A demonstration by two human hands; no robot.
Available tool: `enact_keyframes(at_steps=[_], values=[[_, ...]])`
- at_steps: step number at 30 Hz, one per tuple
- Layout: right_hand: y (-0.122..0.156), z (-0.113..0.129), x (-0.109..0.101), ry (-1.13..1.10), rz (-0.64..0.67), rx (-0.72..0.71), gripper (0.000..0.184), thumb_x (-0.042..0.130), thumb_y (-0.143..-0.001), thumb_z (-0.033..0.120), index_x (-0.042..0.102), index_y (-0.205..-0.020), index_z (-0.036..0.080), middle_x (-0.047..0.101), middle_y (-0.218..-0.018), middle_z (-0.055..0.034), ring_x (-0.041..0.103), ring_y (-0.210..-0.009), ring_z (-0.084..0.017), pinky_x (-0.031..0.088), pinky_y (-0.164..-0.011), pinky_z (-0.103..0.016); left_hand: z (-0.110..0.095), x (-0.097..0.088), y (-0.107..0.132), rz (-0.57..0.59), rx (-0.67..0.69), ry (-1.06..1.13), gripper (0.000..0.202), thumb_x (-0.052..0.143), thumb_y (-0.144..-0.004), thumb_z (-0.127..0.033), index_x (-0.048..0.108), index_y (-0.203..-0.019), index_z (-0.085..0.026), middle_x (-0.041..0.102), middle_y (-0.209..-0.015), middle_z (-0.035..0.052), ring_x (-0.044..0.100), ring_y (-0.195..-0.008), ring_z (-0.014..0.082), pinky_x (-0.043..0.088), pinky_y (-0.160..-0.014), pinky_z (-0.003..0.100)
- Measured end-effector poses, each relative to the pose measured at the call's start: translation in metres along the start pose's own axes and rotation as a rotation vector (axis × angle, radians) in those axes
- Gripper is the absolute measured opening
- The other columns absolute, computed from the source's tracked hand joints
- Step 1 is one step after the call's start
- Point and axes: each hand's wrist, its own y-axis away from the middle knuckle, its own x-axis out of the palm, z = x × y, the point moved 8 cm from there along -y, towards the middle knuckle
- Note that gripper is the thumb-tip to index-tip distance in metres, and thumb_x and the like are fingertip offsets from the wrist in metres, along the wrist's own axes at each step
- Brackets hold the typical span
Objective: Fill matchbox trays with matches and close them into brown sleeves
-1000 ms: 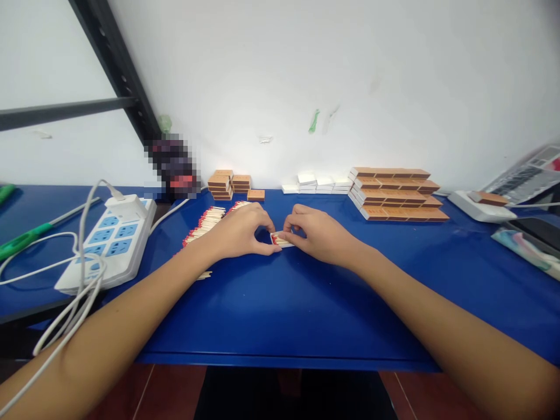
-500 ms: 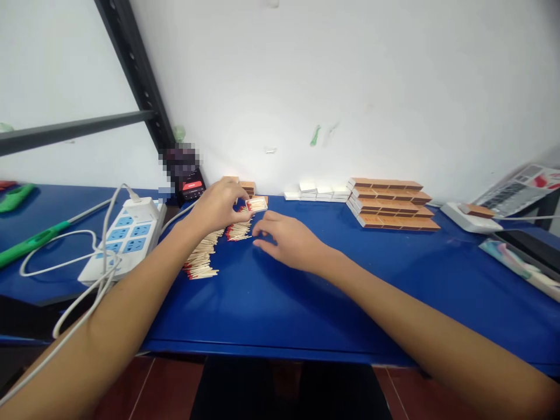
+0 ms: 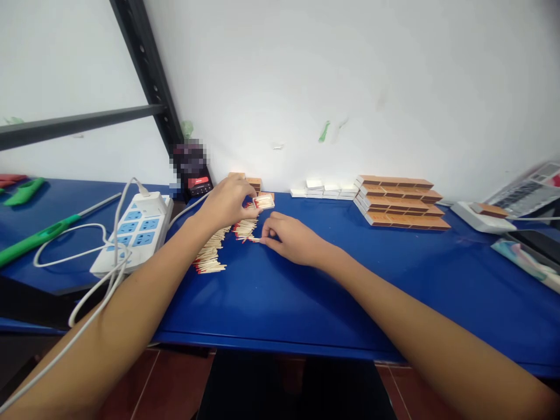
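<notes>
My left hand (image 3: pixel 227 201) is closed on a small white matchbox tray (image 3: pixel 264 202) with matches in it, held a little above the blue table (image 3: pixel 280 297) near the back. My right hand (image 3: pixel 291 239) rests on the table just in front of it, fingertips pinched at loose matches (image 3: pixel 245 231) at the end of a long heap of matches (image 3: pixel 210 254) that runs along my left forearm.
Brown matchbox sleeves (image 3: pixel 400 201) are stacked at the back right, white empty trays (image 3: pixel 326 189) beside them, a few brown boxes (image 3: pixel 254 182) behind my left hand. A white power strip (image 3: pixel 135 230) with cables lies left, green tools (image 3: pixel 37 236) further left. A black shelf frame (image 3: pixel 149 76) rises behind.
My left hand lifted the filled tray from the table's middle to the back left. My right hand let go of it and moved to the loose matches.
</notes>
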Motion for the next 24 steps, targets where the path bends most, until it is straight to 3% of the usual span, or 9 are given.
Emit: enact_keyframes(at_steps=[8, 15, 20, 24], values=[[0.016, -0.031, -0.035, -0.006, 0.017, 0.026, 0.009, 0.069, -0.098, 0.024, 0.07, -0.091, 0.018, 0.064, -0.093, -0.0041, 0.056, -0.081, -0.016, 0.04, -0.074, -0.029, -0.012, 0.012, 0.0, 0.097, 0.0, 0.043, 0.021, 0.081, -0.084, -0.031, 0.079, -0.097, -0.015, 0.078, -0.1, 0.0116, 0.065, -0.102, 0.0302, 0.051, -0.092, 0.043], [0.02, -0.005, -0.019, -0.026, 0.123, -0.022, 0.006, 0.07, -0.096, 0.019, 0.07, -0.089, 0.019, 0.065, -0.092, -0.0042, 0.056, -0.083, -0.017, 0.04, -0.074, -0.029, -0.014, 0.011, 0.0, 0.068, -0.01, 0.065, 0.021, 0.082, -0.083, -0.035, 0.079, -0.093, -0.017, 0.077, -0.101, 0.0104, 0.065, -0.1, 0.029, 0.05, -0.095, 0.043], [0.018, 0.001, -0.015, -0.033, 0.071, -0.047, 0.003, 0.069, -0.097, 0.017, 0.068, -0.099, 0.019, 0.063, -0.091, -0.0031, 0.055, -0.083, -0.017, 0.039, -0.075, -0.029, -0.015, 0.011, -0.001, 0.069, -0.007, 0.063, 0.021, 0.082, -0.084, -0.036, 0.079, -0.091, -0.016, 0.076, -0.097, 0.0108, 0.065, -0.099, 0.0298, 0.052, -0.095, 0.044], [0.017, 0.001, -0.012, -0.059, 0.051, -0.059, 0.008, 0.065, -0.099, 0.015, 0.072, -0.098, 0.02, 0.063, -0.095, -0.0042, 0.056, -0.085, -0.017, 0.041, -0.077, -0.029, -0.013, 0.009, -0.001, 0.048, -0.004, 0.054, 0.019, 0.082, -0.083, -0.034, 0.079, -0.09, -0.017, 0.075, -0.093, 0.0094, 0.065, -0.1, 0.0295, 0.05, -0.105, 0.048]])
